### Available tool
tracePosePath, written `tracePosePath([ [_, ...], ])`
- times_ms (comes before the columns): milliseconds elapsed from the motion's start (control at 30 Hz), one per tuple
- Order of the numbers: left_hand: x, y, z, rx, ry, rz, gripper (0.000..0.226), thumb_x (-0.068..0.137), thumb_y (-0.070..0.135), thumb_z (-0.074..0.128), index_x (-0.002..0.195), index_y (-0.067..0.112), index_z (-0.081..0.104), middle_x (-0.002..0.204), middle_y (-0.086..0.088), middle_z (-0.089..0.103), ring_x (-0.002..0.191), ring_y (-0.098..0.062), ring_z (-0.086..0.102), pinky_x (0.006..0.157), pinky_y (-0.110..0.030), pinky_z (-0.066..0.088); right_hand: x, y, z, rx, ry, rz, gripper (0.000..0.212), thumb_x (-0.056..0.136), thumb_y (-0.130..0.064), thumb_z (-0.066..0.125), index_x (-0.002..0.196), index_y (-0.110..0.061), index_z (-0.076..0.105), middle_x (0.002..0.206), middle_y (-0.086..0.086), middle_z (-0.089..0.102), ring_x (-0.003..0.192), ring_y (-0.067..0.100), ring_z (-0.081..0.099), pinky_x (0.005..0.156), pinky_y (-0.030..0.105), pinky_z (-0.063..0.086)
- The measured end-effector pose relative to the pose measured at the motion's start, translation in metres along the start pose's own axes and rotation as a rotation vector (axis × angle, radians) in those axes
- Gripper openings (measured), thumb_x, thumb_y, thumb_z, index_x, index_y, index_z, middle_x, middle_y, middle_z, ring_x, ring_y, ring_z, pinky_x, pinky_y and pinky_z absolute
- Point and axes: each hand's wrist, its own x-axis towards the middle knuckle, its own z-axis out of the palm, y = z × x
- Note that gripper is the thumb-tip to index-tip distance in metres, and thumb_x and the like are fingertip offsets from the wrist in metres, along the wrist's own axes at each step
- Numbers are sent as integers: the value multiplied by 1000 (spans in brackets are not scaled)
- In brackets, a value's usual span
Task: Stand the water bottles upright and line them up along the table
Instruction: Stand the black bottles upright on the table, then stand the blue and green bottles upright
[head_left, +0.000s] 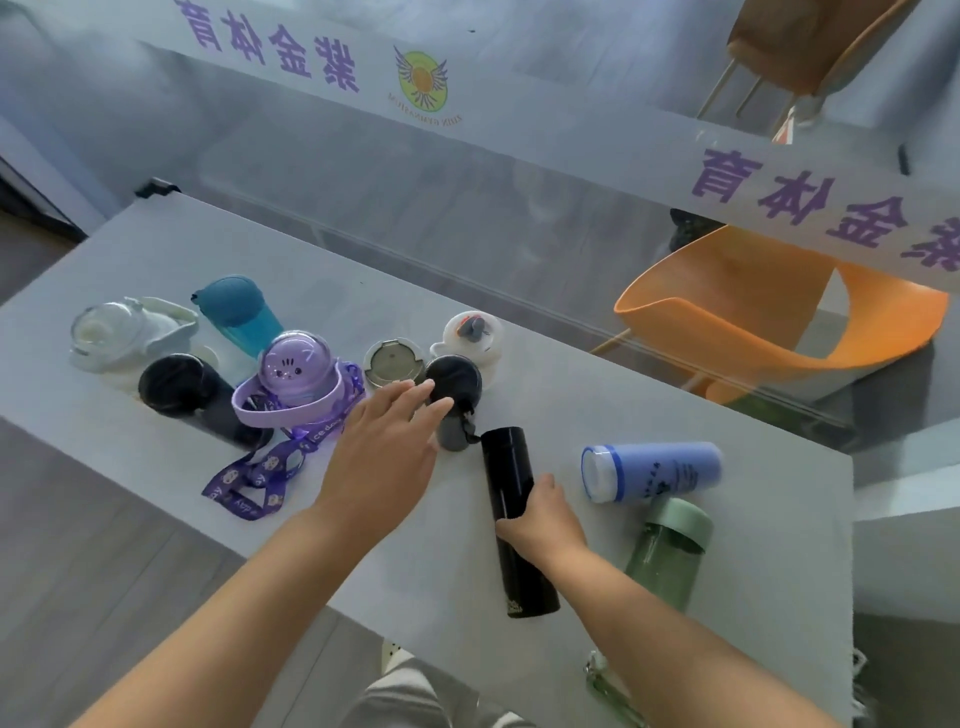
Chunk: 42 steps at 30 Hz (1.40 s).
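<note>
Several bottles stand on the grey table (156, 249): a white one (111, 332), a teal one (239, 312), a black one (176, 387), a purple domed one (296, 374) with a strap, a silver-lidded one (389, 361), a white one (472, 338) and a dark grey one (453, 384). My left hand (387, 447) hovers open, fingertips at the dark grey bottle's lid. My right hand (540, 519) grips a slim black flask (511, 473) lying on the table. A blue bottle (654, 470) lies on its side to the right. A green bottle (672, 551) is near the right edge.
A glass partition with purple lettering (270, 47) runs behind the table. An orange chair (769, 317) sits beyond it at the right. The purple strap (254, 483) trails toward the table's front edge. A green strap (608, 686) hangs off the front right.
</note>
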Motion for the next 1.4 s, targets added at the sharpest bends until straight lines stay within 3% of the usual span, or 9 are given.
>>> tracePosePath([
  [200, -19, 13, 4, -8, 1, -41, 43, 84, 16, 55, 127, 19, 53, 132, -3, 56, 126, -24, 46, 104, -42, 41, 27, -12, -6, -3, -18, -59, 57, 74, -34, 69, 115, -7, 39, 113, 11, 51, 100, 31, 55, 78, 39, 50],
  [333, -32, 17, 8, -12, -16, -109, 44, 82, 16, 57, 126, 19, 53, 130, -1, 58, 125, -23, 46, 103, -41, 41, 26, -5, -10, 47, -40, -54, 52, 72, -32, 68, 111, -7, 44, 108, 11, 53, 90, 29, 57, 71, 35, 49],
  [567, -27, 37, -2, -51, 33, -113, 51, 76, 12, 70, 124, 17, 56, 127, -2, 61, 122, -24, 51, 103, -39, 39, 3, -6, -36, 302, 93, -260, 51, 66, -24, 75, 103, -24, 40, 104, 0, 47, 86, 19, 56, 74, 36, 53],
  [767, -6, 52, -14, -99, 98, -35, 65, 63, 12, 83, 123, 15, 58, 118, -3, 66, 109, -24, 62, 94, -38, 47, -11, -19, -53, 395, 156, -429, 58, 66, -15, 79, 102, -33, 37, 108, -7, 45, 91, 13, 50, 77, 22, 45],
  [933, 7, 55, -5, -149, 34, 54, 69, 68, 3, 77, 130, 18, 51, 128, -1, 60, 113, -22, 59, 93, -33, 49, -7, -27, -60, 342, 202, -526, 57, 70, -20, 78, 104, -35, 35, 104, -7, 51, 87, 12, 54, 82, 22, 49],
  [1133, 12, 57, 4, -100, 32, 105, 63, 71, 5, 73, 129, 18, 53, 131, -4, 58, 112, -23, 58, 93, -34, 49, 3, -28, -61, 342, 231, -518, 58, 70, -23, 79, 112, -24, 39, 104, -8, 49, 89, 13, 54, 85, 28, 52],
  [1400, 2, 71, 6, -128, 23, 148, 58, 71, 4, 70, 125, 21, 57, 129, -3, 59, 117, -24, 55, 94, -37, 50, 0, -5, -58, 335, 214, -496, 59, 71, -12, 77, 115, -20, 39, 103, -8, 45, 90, 10, 50, 66, -2, 39],
])
